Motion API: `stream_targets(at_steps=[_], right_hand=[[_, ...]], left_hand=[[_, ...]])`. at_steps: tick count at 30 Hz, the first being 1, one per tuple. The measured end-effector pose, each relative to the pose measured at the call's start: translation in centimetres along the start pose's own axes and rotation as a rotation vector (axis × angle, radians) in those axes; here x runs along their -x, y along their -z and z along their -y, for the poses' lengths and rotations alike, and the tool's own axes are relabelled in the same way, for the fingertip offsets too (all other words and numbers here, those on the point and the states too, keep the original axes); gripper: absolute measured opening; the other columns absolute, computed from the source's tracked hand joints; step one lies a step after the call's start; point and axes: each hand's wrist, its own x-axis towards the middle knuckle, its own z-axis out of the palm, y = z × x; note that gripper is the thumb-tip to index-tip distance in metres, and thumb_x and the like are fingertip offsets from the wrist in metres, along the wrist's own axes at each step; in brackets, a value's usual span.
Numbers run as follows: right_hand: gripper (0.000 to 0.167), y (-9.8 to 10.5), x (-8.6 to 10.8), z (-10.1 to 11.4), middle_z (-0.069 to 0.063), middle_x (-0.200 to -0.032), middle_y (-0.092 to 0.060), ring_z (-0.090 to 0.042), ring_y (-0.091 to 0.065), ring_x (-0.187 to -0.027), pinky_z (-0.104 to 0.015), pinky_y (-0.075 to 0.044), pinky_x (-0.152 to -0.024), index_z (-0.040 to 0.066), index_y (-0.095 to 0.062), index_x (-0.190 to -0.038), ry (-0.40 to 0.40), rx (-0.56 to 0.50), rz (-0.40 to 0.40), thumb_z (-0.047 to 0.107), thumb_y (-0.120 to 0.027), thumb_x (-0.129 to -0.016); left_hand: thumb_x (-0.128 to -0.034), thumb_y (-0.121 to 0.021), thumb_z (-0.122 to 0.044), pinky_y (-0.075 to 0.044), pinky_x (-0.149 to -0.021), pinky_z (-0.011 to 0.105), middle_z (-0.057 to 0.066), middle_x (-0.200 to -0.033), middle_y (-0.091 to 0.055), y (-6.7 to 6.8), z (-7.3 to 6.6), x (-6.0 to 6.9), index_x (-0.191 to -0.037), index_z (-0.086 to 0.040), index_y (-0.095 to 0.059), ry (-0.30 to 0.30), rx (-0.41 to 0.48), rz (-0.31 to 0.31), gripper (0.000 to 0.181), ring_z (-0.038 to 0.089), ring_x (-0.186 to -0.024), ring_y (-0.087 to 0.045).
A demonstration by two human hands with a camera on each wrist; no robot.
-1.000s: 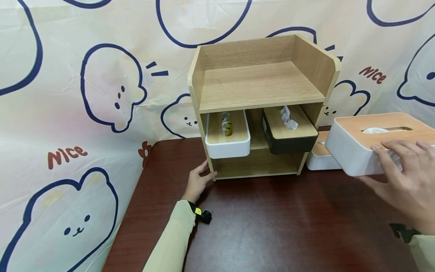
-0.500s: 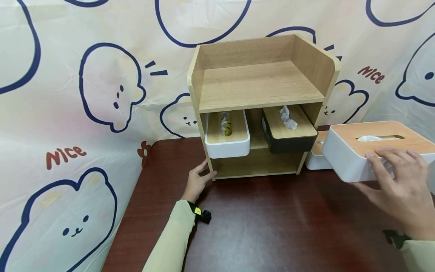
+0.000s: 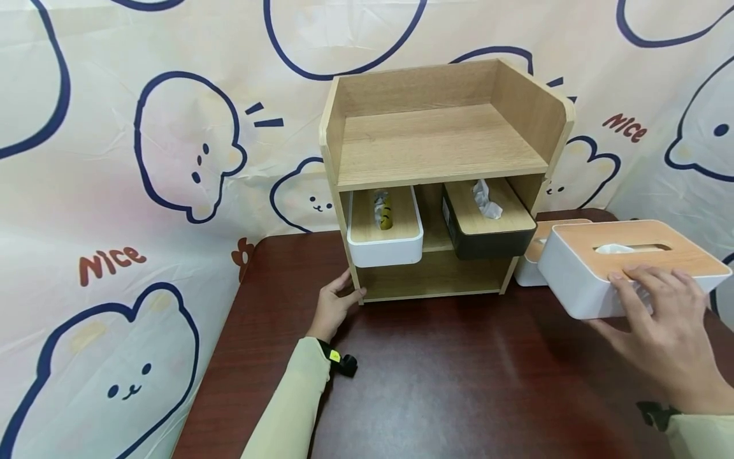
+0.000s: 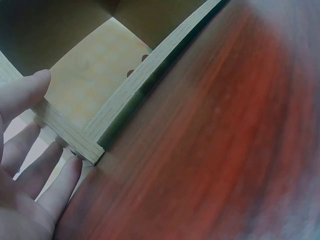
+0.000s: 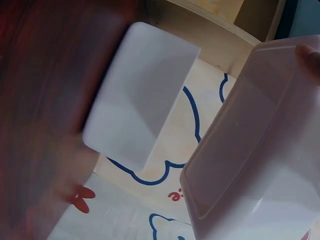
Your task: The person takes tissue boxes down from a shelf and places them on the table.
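My right hand (image 3: 668, 325) holds a white tissue box (image 3: 579, 294) with a wood-look lid and an oval slot, raised above the table. Its pale underside, the same tissue box (image 5: 260, 135), fills the right of the right wrist view. My left hand (image 3: 332, 309) grips the lower front corner of the wooden shelf (image 3: 441, 146). In the left wrist view, the thumb of my left hand (image 4: 25, 200) lies inside the side panel and the fingers lie outside. Behind the held box, a second white tissue box (image 3: 530, 271) stands on the table, partly hidden.
On the shelf's middle level, a white tissue box (image 3: 385, 254) with a yellow-patterned tissue and a black tissue box (image 3: 496, 243) jut out at the front. A dark red-brown table (image 3: 436, 382) lies below. A printed cloth (image 3: 189, 146) hangs behind.
My right hand has brought the held tissue box leftward and down, closer to the table, covering more of the box behind. The left hand stays at the shelf corner.
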Motion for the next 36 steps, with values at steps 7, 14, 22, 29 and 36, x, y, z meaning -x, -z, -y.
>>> stream_targets(at_steps=[7,14,22,29,36], right_hand=[[0.075,-0.4,0.9,0.4,-0.037,-0.112,-0.050,-0.058,-0.044,-0.103,-0.063,-0.018,-0.107,-0.006,-0.055,-0.116,-0.011,0.012,0.017,0.063,-0.035,-0.096],[0.074,-1.1,1.7,0.8,-0.036,-0.111,-0.051,-0.057,-0.044,-0.102,-0.062,-0.020,-0.107,-0.006,-0.057,-0.116,-0.013,-0.007,-0.007,0.062,-0.037,-0.097],[0.069,-1.4,1.7,1.0,-0.036,-0.107,-0.053,-0.057,-0.046,-0.099,-0.062,-0.023,-0.106,-0.005,-0.057,-0.115,0.008,0.003,-0.068,0.059,-0.040,-0.097],[0.068,-1.7,2.0,1.2,-0.036,-0.108,-0.052,-0.056,-0.046,-0.098,-0.061,-0.023,-0.107,-0.004,-0.057,-0.115,0.019,0.004,-0.058,0.059,-0.039,-0.098],[0.071,-2.0,2.9,1.4,-0.036,-0.108,-0.053,-0.056,-0.047,-0.097,-0.060,-0.022,-0.107,-0.004,-0.058,-0.116,0.012,-0.020,-0.015,0.062,-0.039,-0.096]], left_hand=[[-0.0853,-0.077,-0.013,-0.042,-0.099,0.037,0.007,-0.142,-0.050,0.0,-0.1,0.0,-0.144,-0.012,-0.048,0.024,0.000,0.007,0.065,0.022,-0.135,-0.038],[-0.0850,-0.077,-0.010,-0.047,-0.093,0.033,0.008,-0.140,-0.052,-0.1,-0.3,0.0,-0.144,-0.014,-0.049,0.018,0.020,0.016,0.065,0.023,-0.133,-0.042],[-0.0848,-0.077,-0.010,-0.049,-0.089,0.030,0.012,-0.138,-0.053,-0.3,-0.2,-0.2,-0.143,-0.013,-0.049,0.012,0.037,0.018,0.065,0.023,-0.131,-0.045],[-0.0845,-0.077,-0.011,-0.048,-0.089,0.029,0.008,-0.137,-0.055,-0.2,0.1,-0.2,-0.143,-0.013,-0.050,0.014,0.049,0.013,0.065,0.022,-0.130,-0.046],[-0.0842,-0.077,-0.009,-0.050,-0.086,0.029,0.010,-0.138,-0.054,0.1,0.1,-0.2,-0.143,-0.012,-0.050,0.010,0.058,0.011,0.065,0.024,-0.127,-0.049]])
